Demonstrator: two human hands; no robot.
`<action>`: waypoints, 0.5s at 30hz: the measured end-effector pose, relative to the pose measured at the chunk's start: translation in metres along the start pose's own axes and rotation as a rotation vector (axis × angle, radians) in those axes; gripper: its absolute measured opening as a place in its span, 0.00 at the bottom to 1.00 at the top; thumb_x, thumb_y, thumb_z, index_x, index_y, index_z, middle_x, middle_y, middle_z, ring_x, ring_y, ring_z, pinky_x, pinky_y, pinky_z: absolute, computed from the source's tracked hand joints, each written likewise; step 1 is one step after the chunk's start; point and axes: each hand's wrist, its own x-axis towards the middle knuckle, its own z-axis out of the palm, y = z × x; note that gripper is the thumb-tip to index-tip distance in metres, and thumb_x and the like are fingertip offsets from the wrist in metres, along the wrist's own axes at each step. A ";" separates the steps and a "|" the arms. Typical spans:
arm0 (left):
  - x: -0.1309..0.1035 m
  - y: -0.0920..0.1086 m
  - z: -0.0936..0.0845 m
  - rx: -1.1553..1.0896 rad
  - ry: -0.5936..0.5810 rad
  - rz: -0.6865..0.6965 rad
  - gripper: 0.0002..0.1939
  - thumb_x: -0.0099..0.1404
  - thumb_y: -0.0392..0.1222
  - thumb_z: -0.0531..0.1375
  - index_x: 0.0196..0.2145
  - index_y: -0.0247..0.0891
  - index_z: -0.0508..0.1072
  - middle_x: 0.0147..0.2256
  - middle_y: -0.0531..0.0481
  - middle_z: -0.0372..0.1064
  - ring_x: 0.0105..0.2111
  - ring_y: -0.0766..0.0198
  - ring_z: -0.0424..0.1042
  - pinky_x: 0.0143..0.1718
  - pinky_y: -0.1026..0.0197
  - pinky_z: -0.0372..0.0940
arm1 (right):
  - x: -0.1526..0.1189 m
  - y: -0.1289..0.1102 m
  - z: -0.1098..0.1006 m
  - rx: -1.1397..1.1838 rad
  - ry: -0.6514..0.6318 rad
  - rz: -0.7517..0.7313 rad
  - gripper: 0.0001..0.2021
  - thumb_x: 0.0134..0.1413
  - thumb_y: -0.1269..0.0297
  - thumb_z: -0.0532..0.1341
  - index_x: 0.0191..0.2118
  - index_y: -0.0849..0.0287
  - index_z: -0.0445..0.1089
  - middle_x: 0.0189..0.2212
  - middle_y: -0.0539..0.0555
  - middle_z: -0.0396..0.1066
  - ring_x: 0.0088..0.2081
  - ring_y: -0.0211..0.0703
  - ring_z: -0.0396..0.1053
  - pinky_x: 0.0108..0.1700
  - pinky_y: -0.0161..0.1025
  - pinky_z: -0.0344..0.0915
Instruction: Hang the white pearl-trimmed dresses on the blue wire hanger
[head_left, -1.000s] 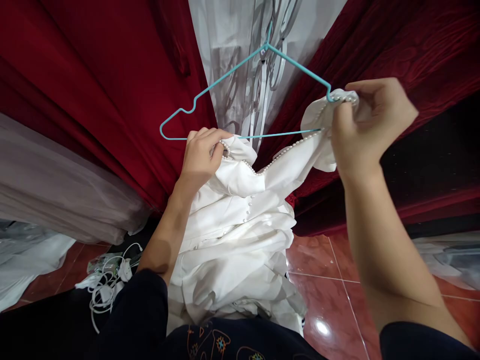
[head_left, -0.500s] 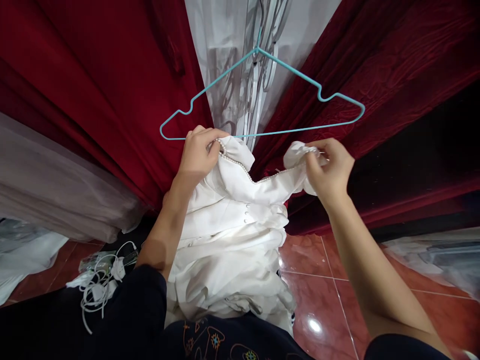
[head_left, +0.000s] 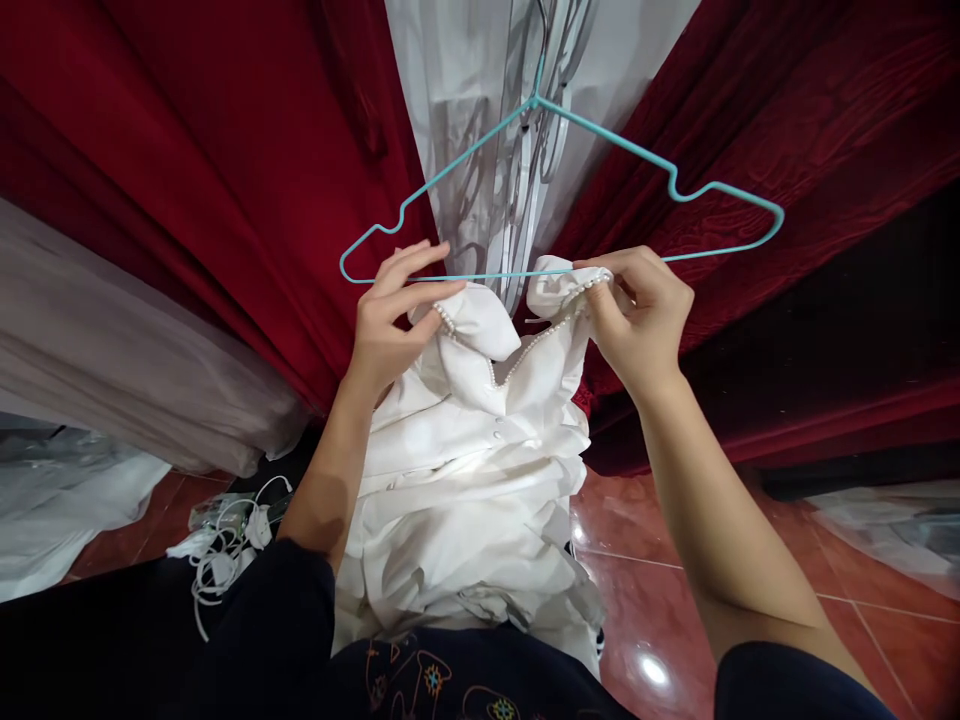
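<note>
A white dress (head_left: 465, 500) with pearl-like beads along its neckline lies bunched in front of my body, its top edge raised. My left hand (head_left: 394, 320) pinches the beaded edge on the left between thumb and index finger, the other fingers spread. On the right, my right hand (head_left: 641, 310) grips the other shoulder part of the dress by its beaded edge. A light blue hanger (head_left: 600, 130) hangs just beyond, its bottom bar level with both hands. Part of that bar is hidden behind my right hand.
Dark red curtains (head_left: 247, 180) flank a pale curtain (head_left: 450, 60) and white metalwork (head_left: 517, 210). White cables (head_left: 225, 560) lie in a tangle at lower left. Reddish tiles (head_left: 637, 590) cover the floor. Sheer whitish fabric (head_left: 75, 500) rests at the left, more at the right.
My right hand has moved left and slightly up with its side of the dress, narrowing the gap between my hands. The fingers of my left hand have spread. The view has shifted slightly.
</note>
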 end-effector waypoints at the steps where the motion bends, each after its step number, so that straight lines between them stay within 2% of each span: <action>1: -0.006 0.005 -0.006 -0.040 0.046 -0.020 0.10 0.69 0.36 0.63 0.44 0.47 0.83 0.52 0.48 0.78 0.56 0.54 0.75 0.62 0.44 0.69 | -0.001 0.000 0.001 -0.010 -0.003 0.007 0.11 0.70 0.54 0.62 0.39 0.52 0.79 0.38 0.55 0.80 0.42 0.48 0.78 0.47 0.48 0.75; 3: -0.021 0.012 -0.016 -0.156 0.054 -0.161 0.05 0.66 0.41 0.65 0.40 0.45 0.80 0.42 0.48 0.75 0.44 0.58 0.76 0.47 0.52 0.74 | -0.002 0.001 0.002 -0.017 -0.014 0.020 0.11 0.70 0.54 0.62 0.40 0.51 0.79 0.39 0.55 0.80 0.43 0.49 0.78 0.47 0.49 0.75; 6: -0.043 0.008 -0.024 -0.301 -0.009 -0.559 0.10 0.58 0.43 0.65 0.38 0.43 0.71 0.31 0.52 0.69 0.30 0.63 0.70 0.31 0.61 0.67 | -0.001 0.004 0.006 -0.012 -0.011 0.032 0.10 0.69 0.55 0.61 0.40 0.51 0.79 0.39 0.55 0.80 0.43 0.49 0.78 0.48 0.50 0.75; 8: -0.051 -0.008 -0.028 -0.321 0.083 -0.780 0.14 0.54 0.44 0.64 0.37 0.43 0.67 0.27 0.55 0.65 0.25 0.66 0.64 0.26 0.62 0.60 | 0.000 0.006 0.008 -0.014 0.003 0.035 0.11 0.69 0.55 0.61 0.40 0.52 0.78 0.39 0.55 0.80 0.43 0.49 0.78 0.48 0.50 0.75; 9: -0.051 -0.020 -0.031 -0.321 0.159 -0.834 0.15 0.52 0.45 0.64 0.37 0.42 0.66 0.27 0.56 0.63 0.25 0.67 0.62 0.26 0.62 0.58 | 0.000 0.007 0.009 -0.017 0.007 0.038 0.11 0.69 0.55 0.61 0.40 0.52 0.78 0.39 0.55 0.80 0.43 0.49 0.78 0.49 0.50 0.75; 12: -0.033 -0.063 -0.045 -0.273 0.377 -0.808 0.21 0.53 0.52 0.67 0.36 0.42 0.62 0.30 0.55 0.60 0.29 0.68 0.61 0.31 0.61 0.59 | 0.000 0.006 0.008 -0.023 0.003 0.041 0.11 0.69 0.55 0.61 0.39 0.52 0.78 0.39 0.56 0.79 0.43 0.49 0.77 0.49 0.50 0.75; 14: -0.006 -0.089 -0.057 -0.112 0.516 -0.651 0.28 0.59 0.63 0.68 0.36 0.41 0.59 0.30 0.54 0.56 0.32 0.68 0.61 0.34 0.59 0.61 | 0.000 0.005 0.006 -0.019 -0.005 0.039 0.10 0.68 0.55 0.62 0.39 0.52 0.78 0.39 0.56 0.79 0.43 0.50 0.77 0.48 0.50 0.75; 15: 0.010 -0.099 -0.063 -0.076 0.546 -0.613 0.30 0.62 0.67 0.67 0.36 0.41 0.58 0.31 0.54 0.56 0.34 0.68 0.61 0.37 0.58 0.62 | 0.000 0.004 0.005 -0.012 -0.007 0.036 0.10 0.68 0.55 0.62 0.39 0.52 0.78 0.39 0.56 0.79 0.42 0.50 0.77 0.48 0.50 0.74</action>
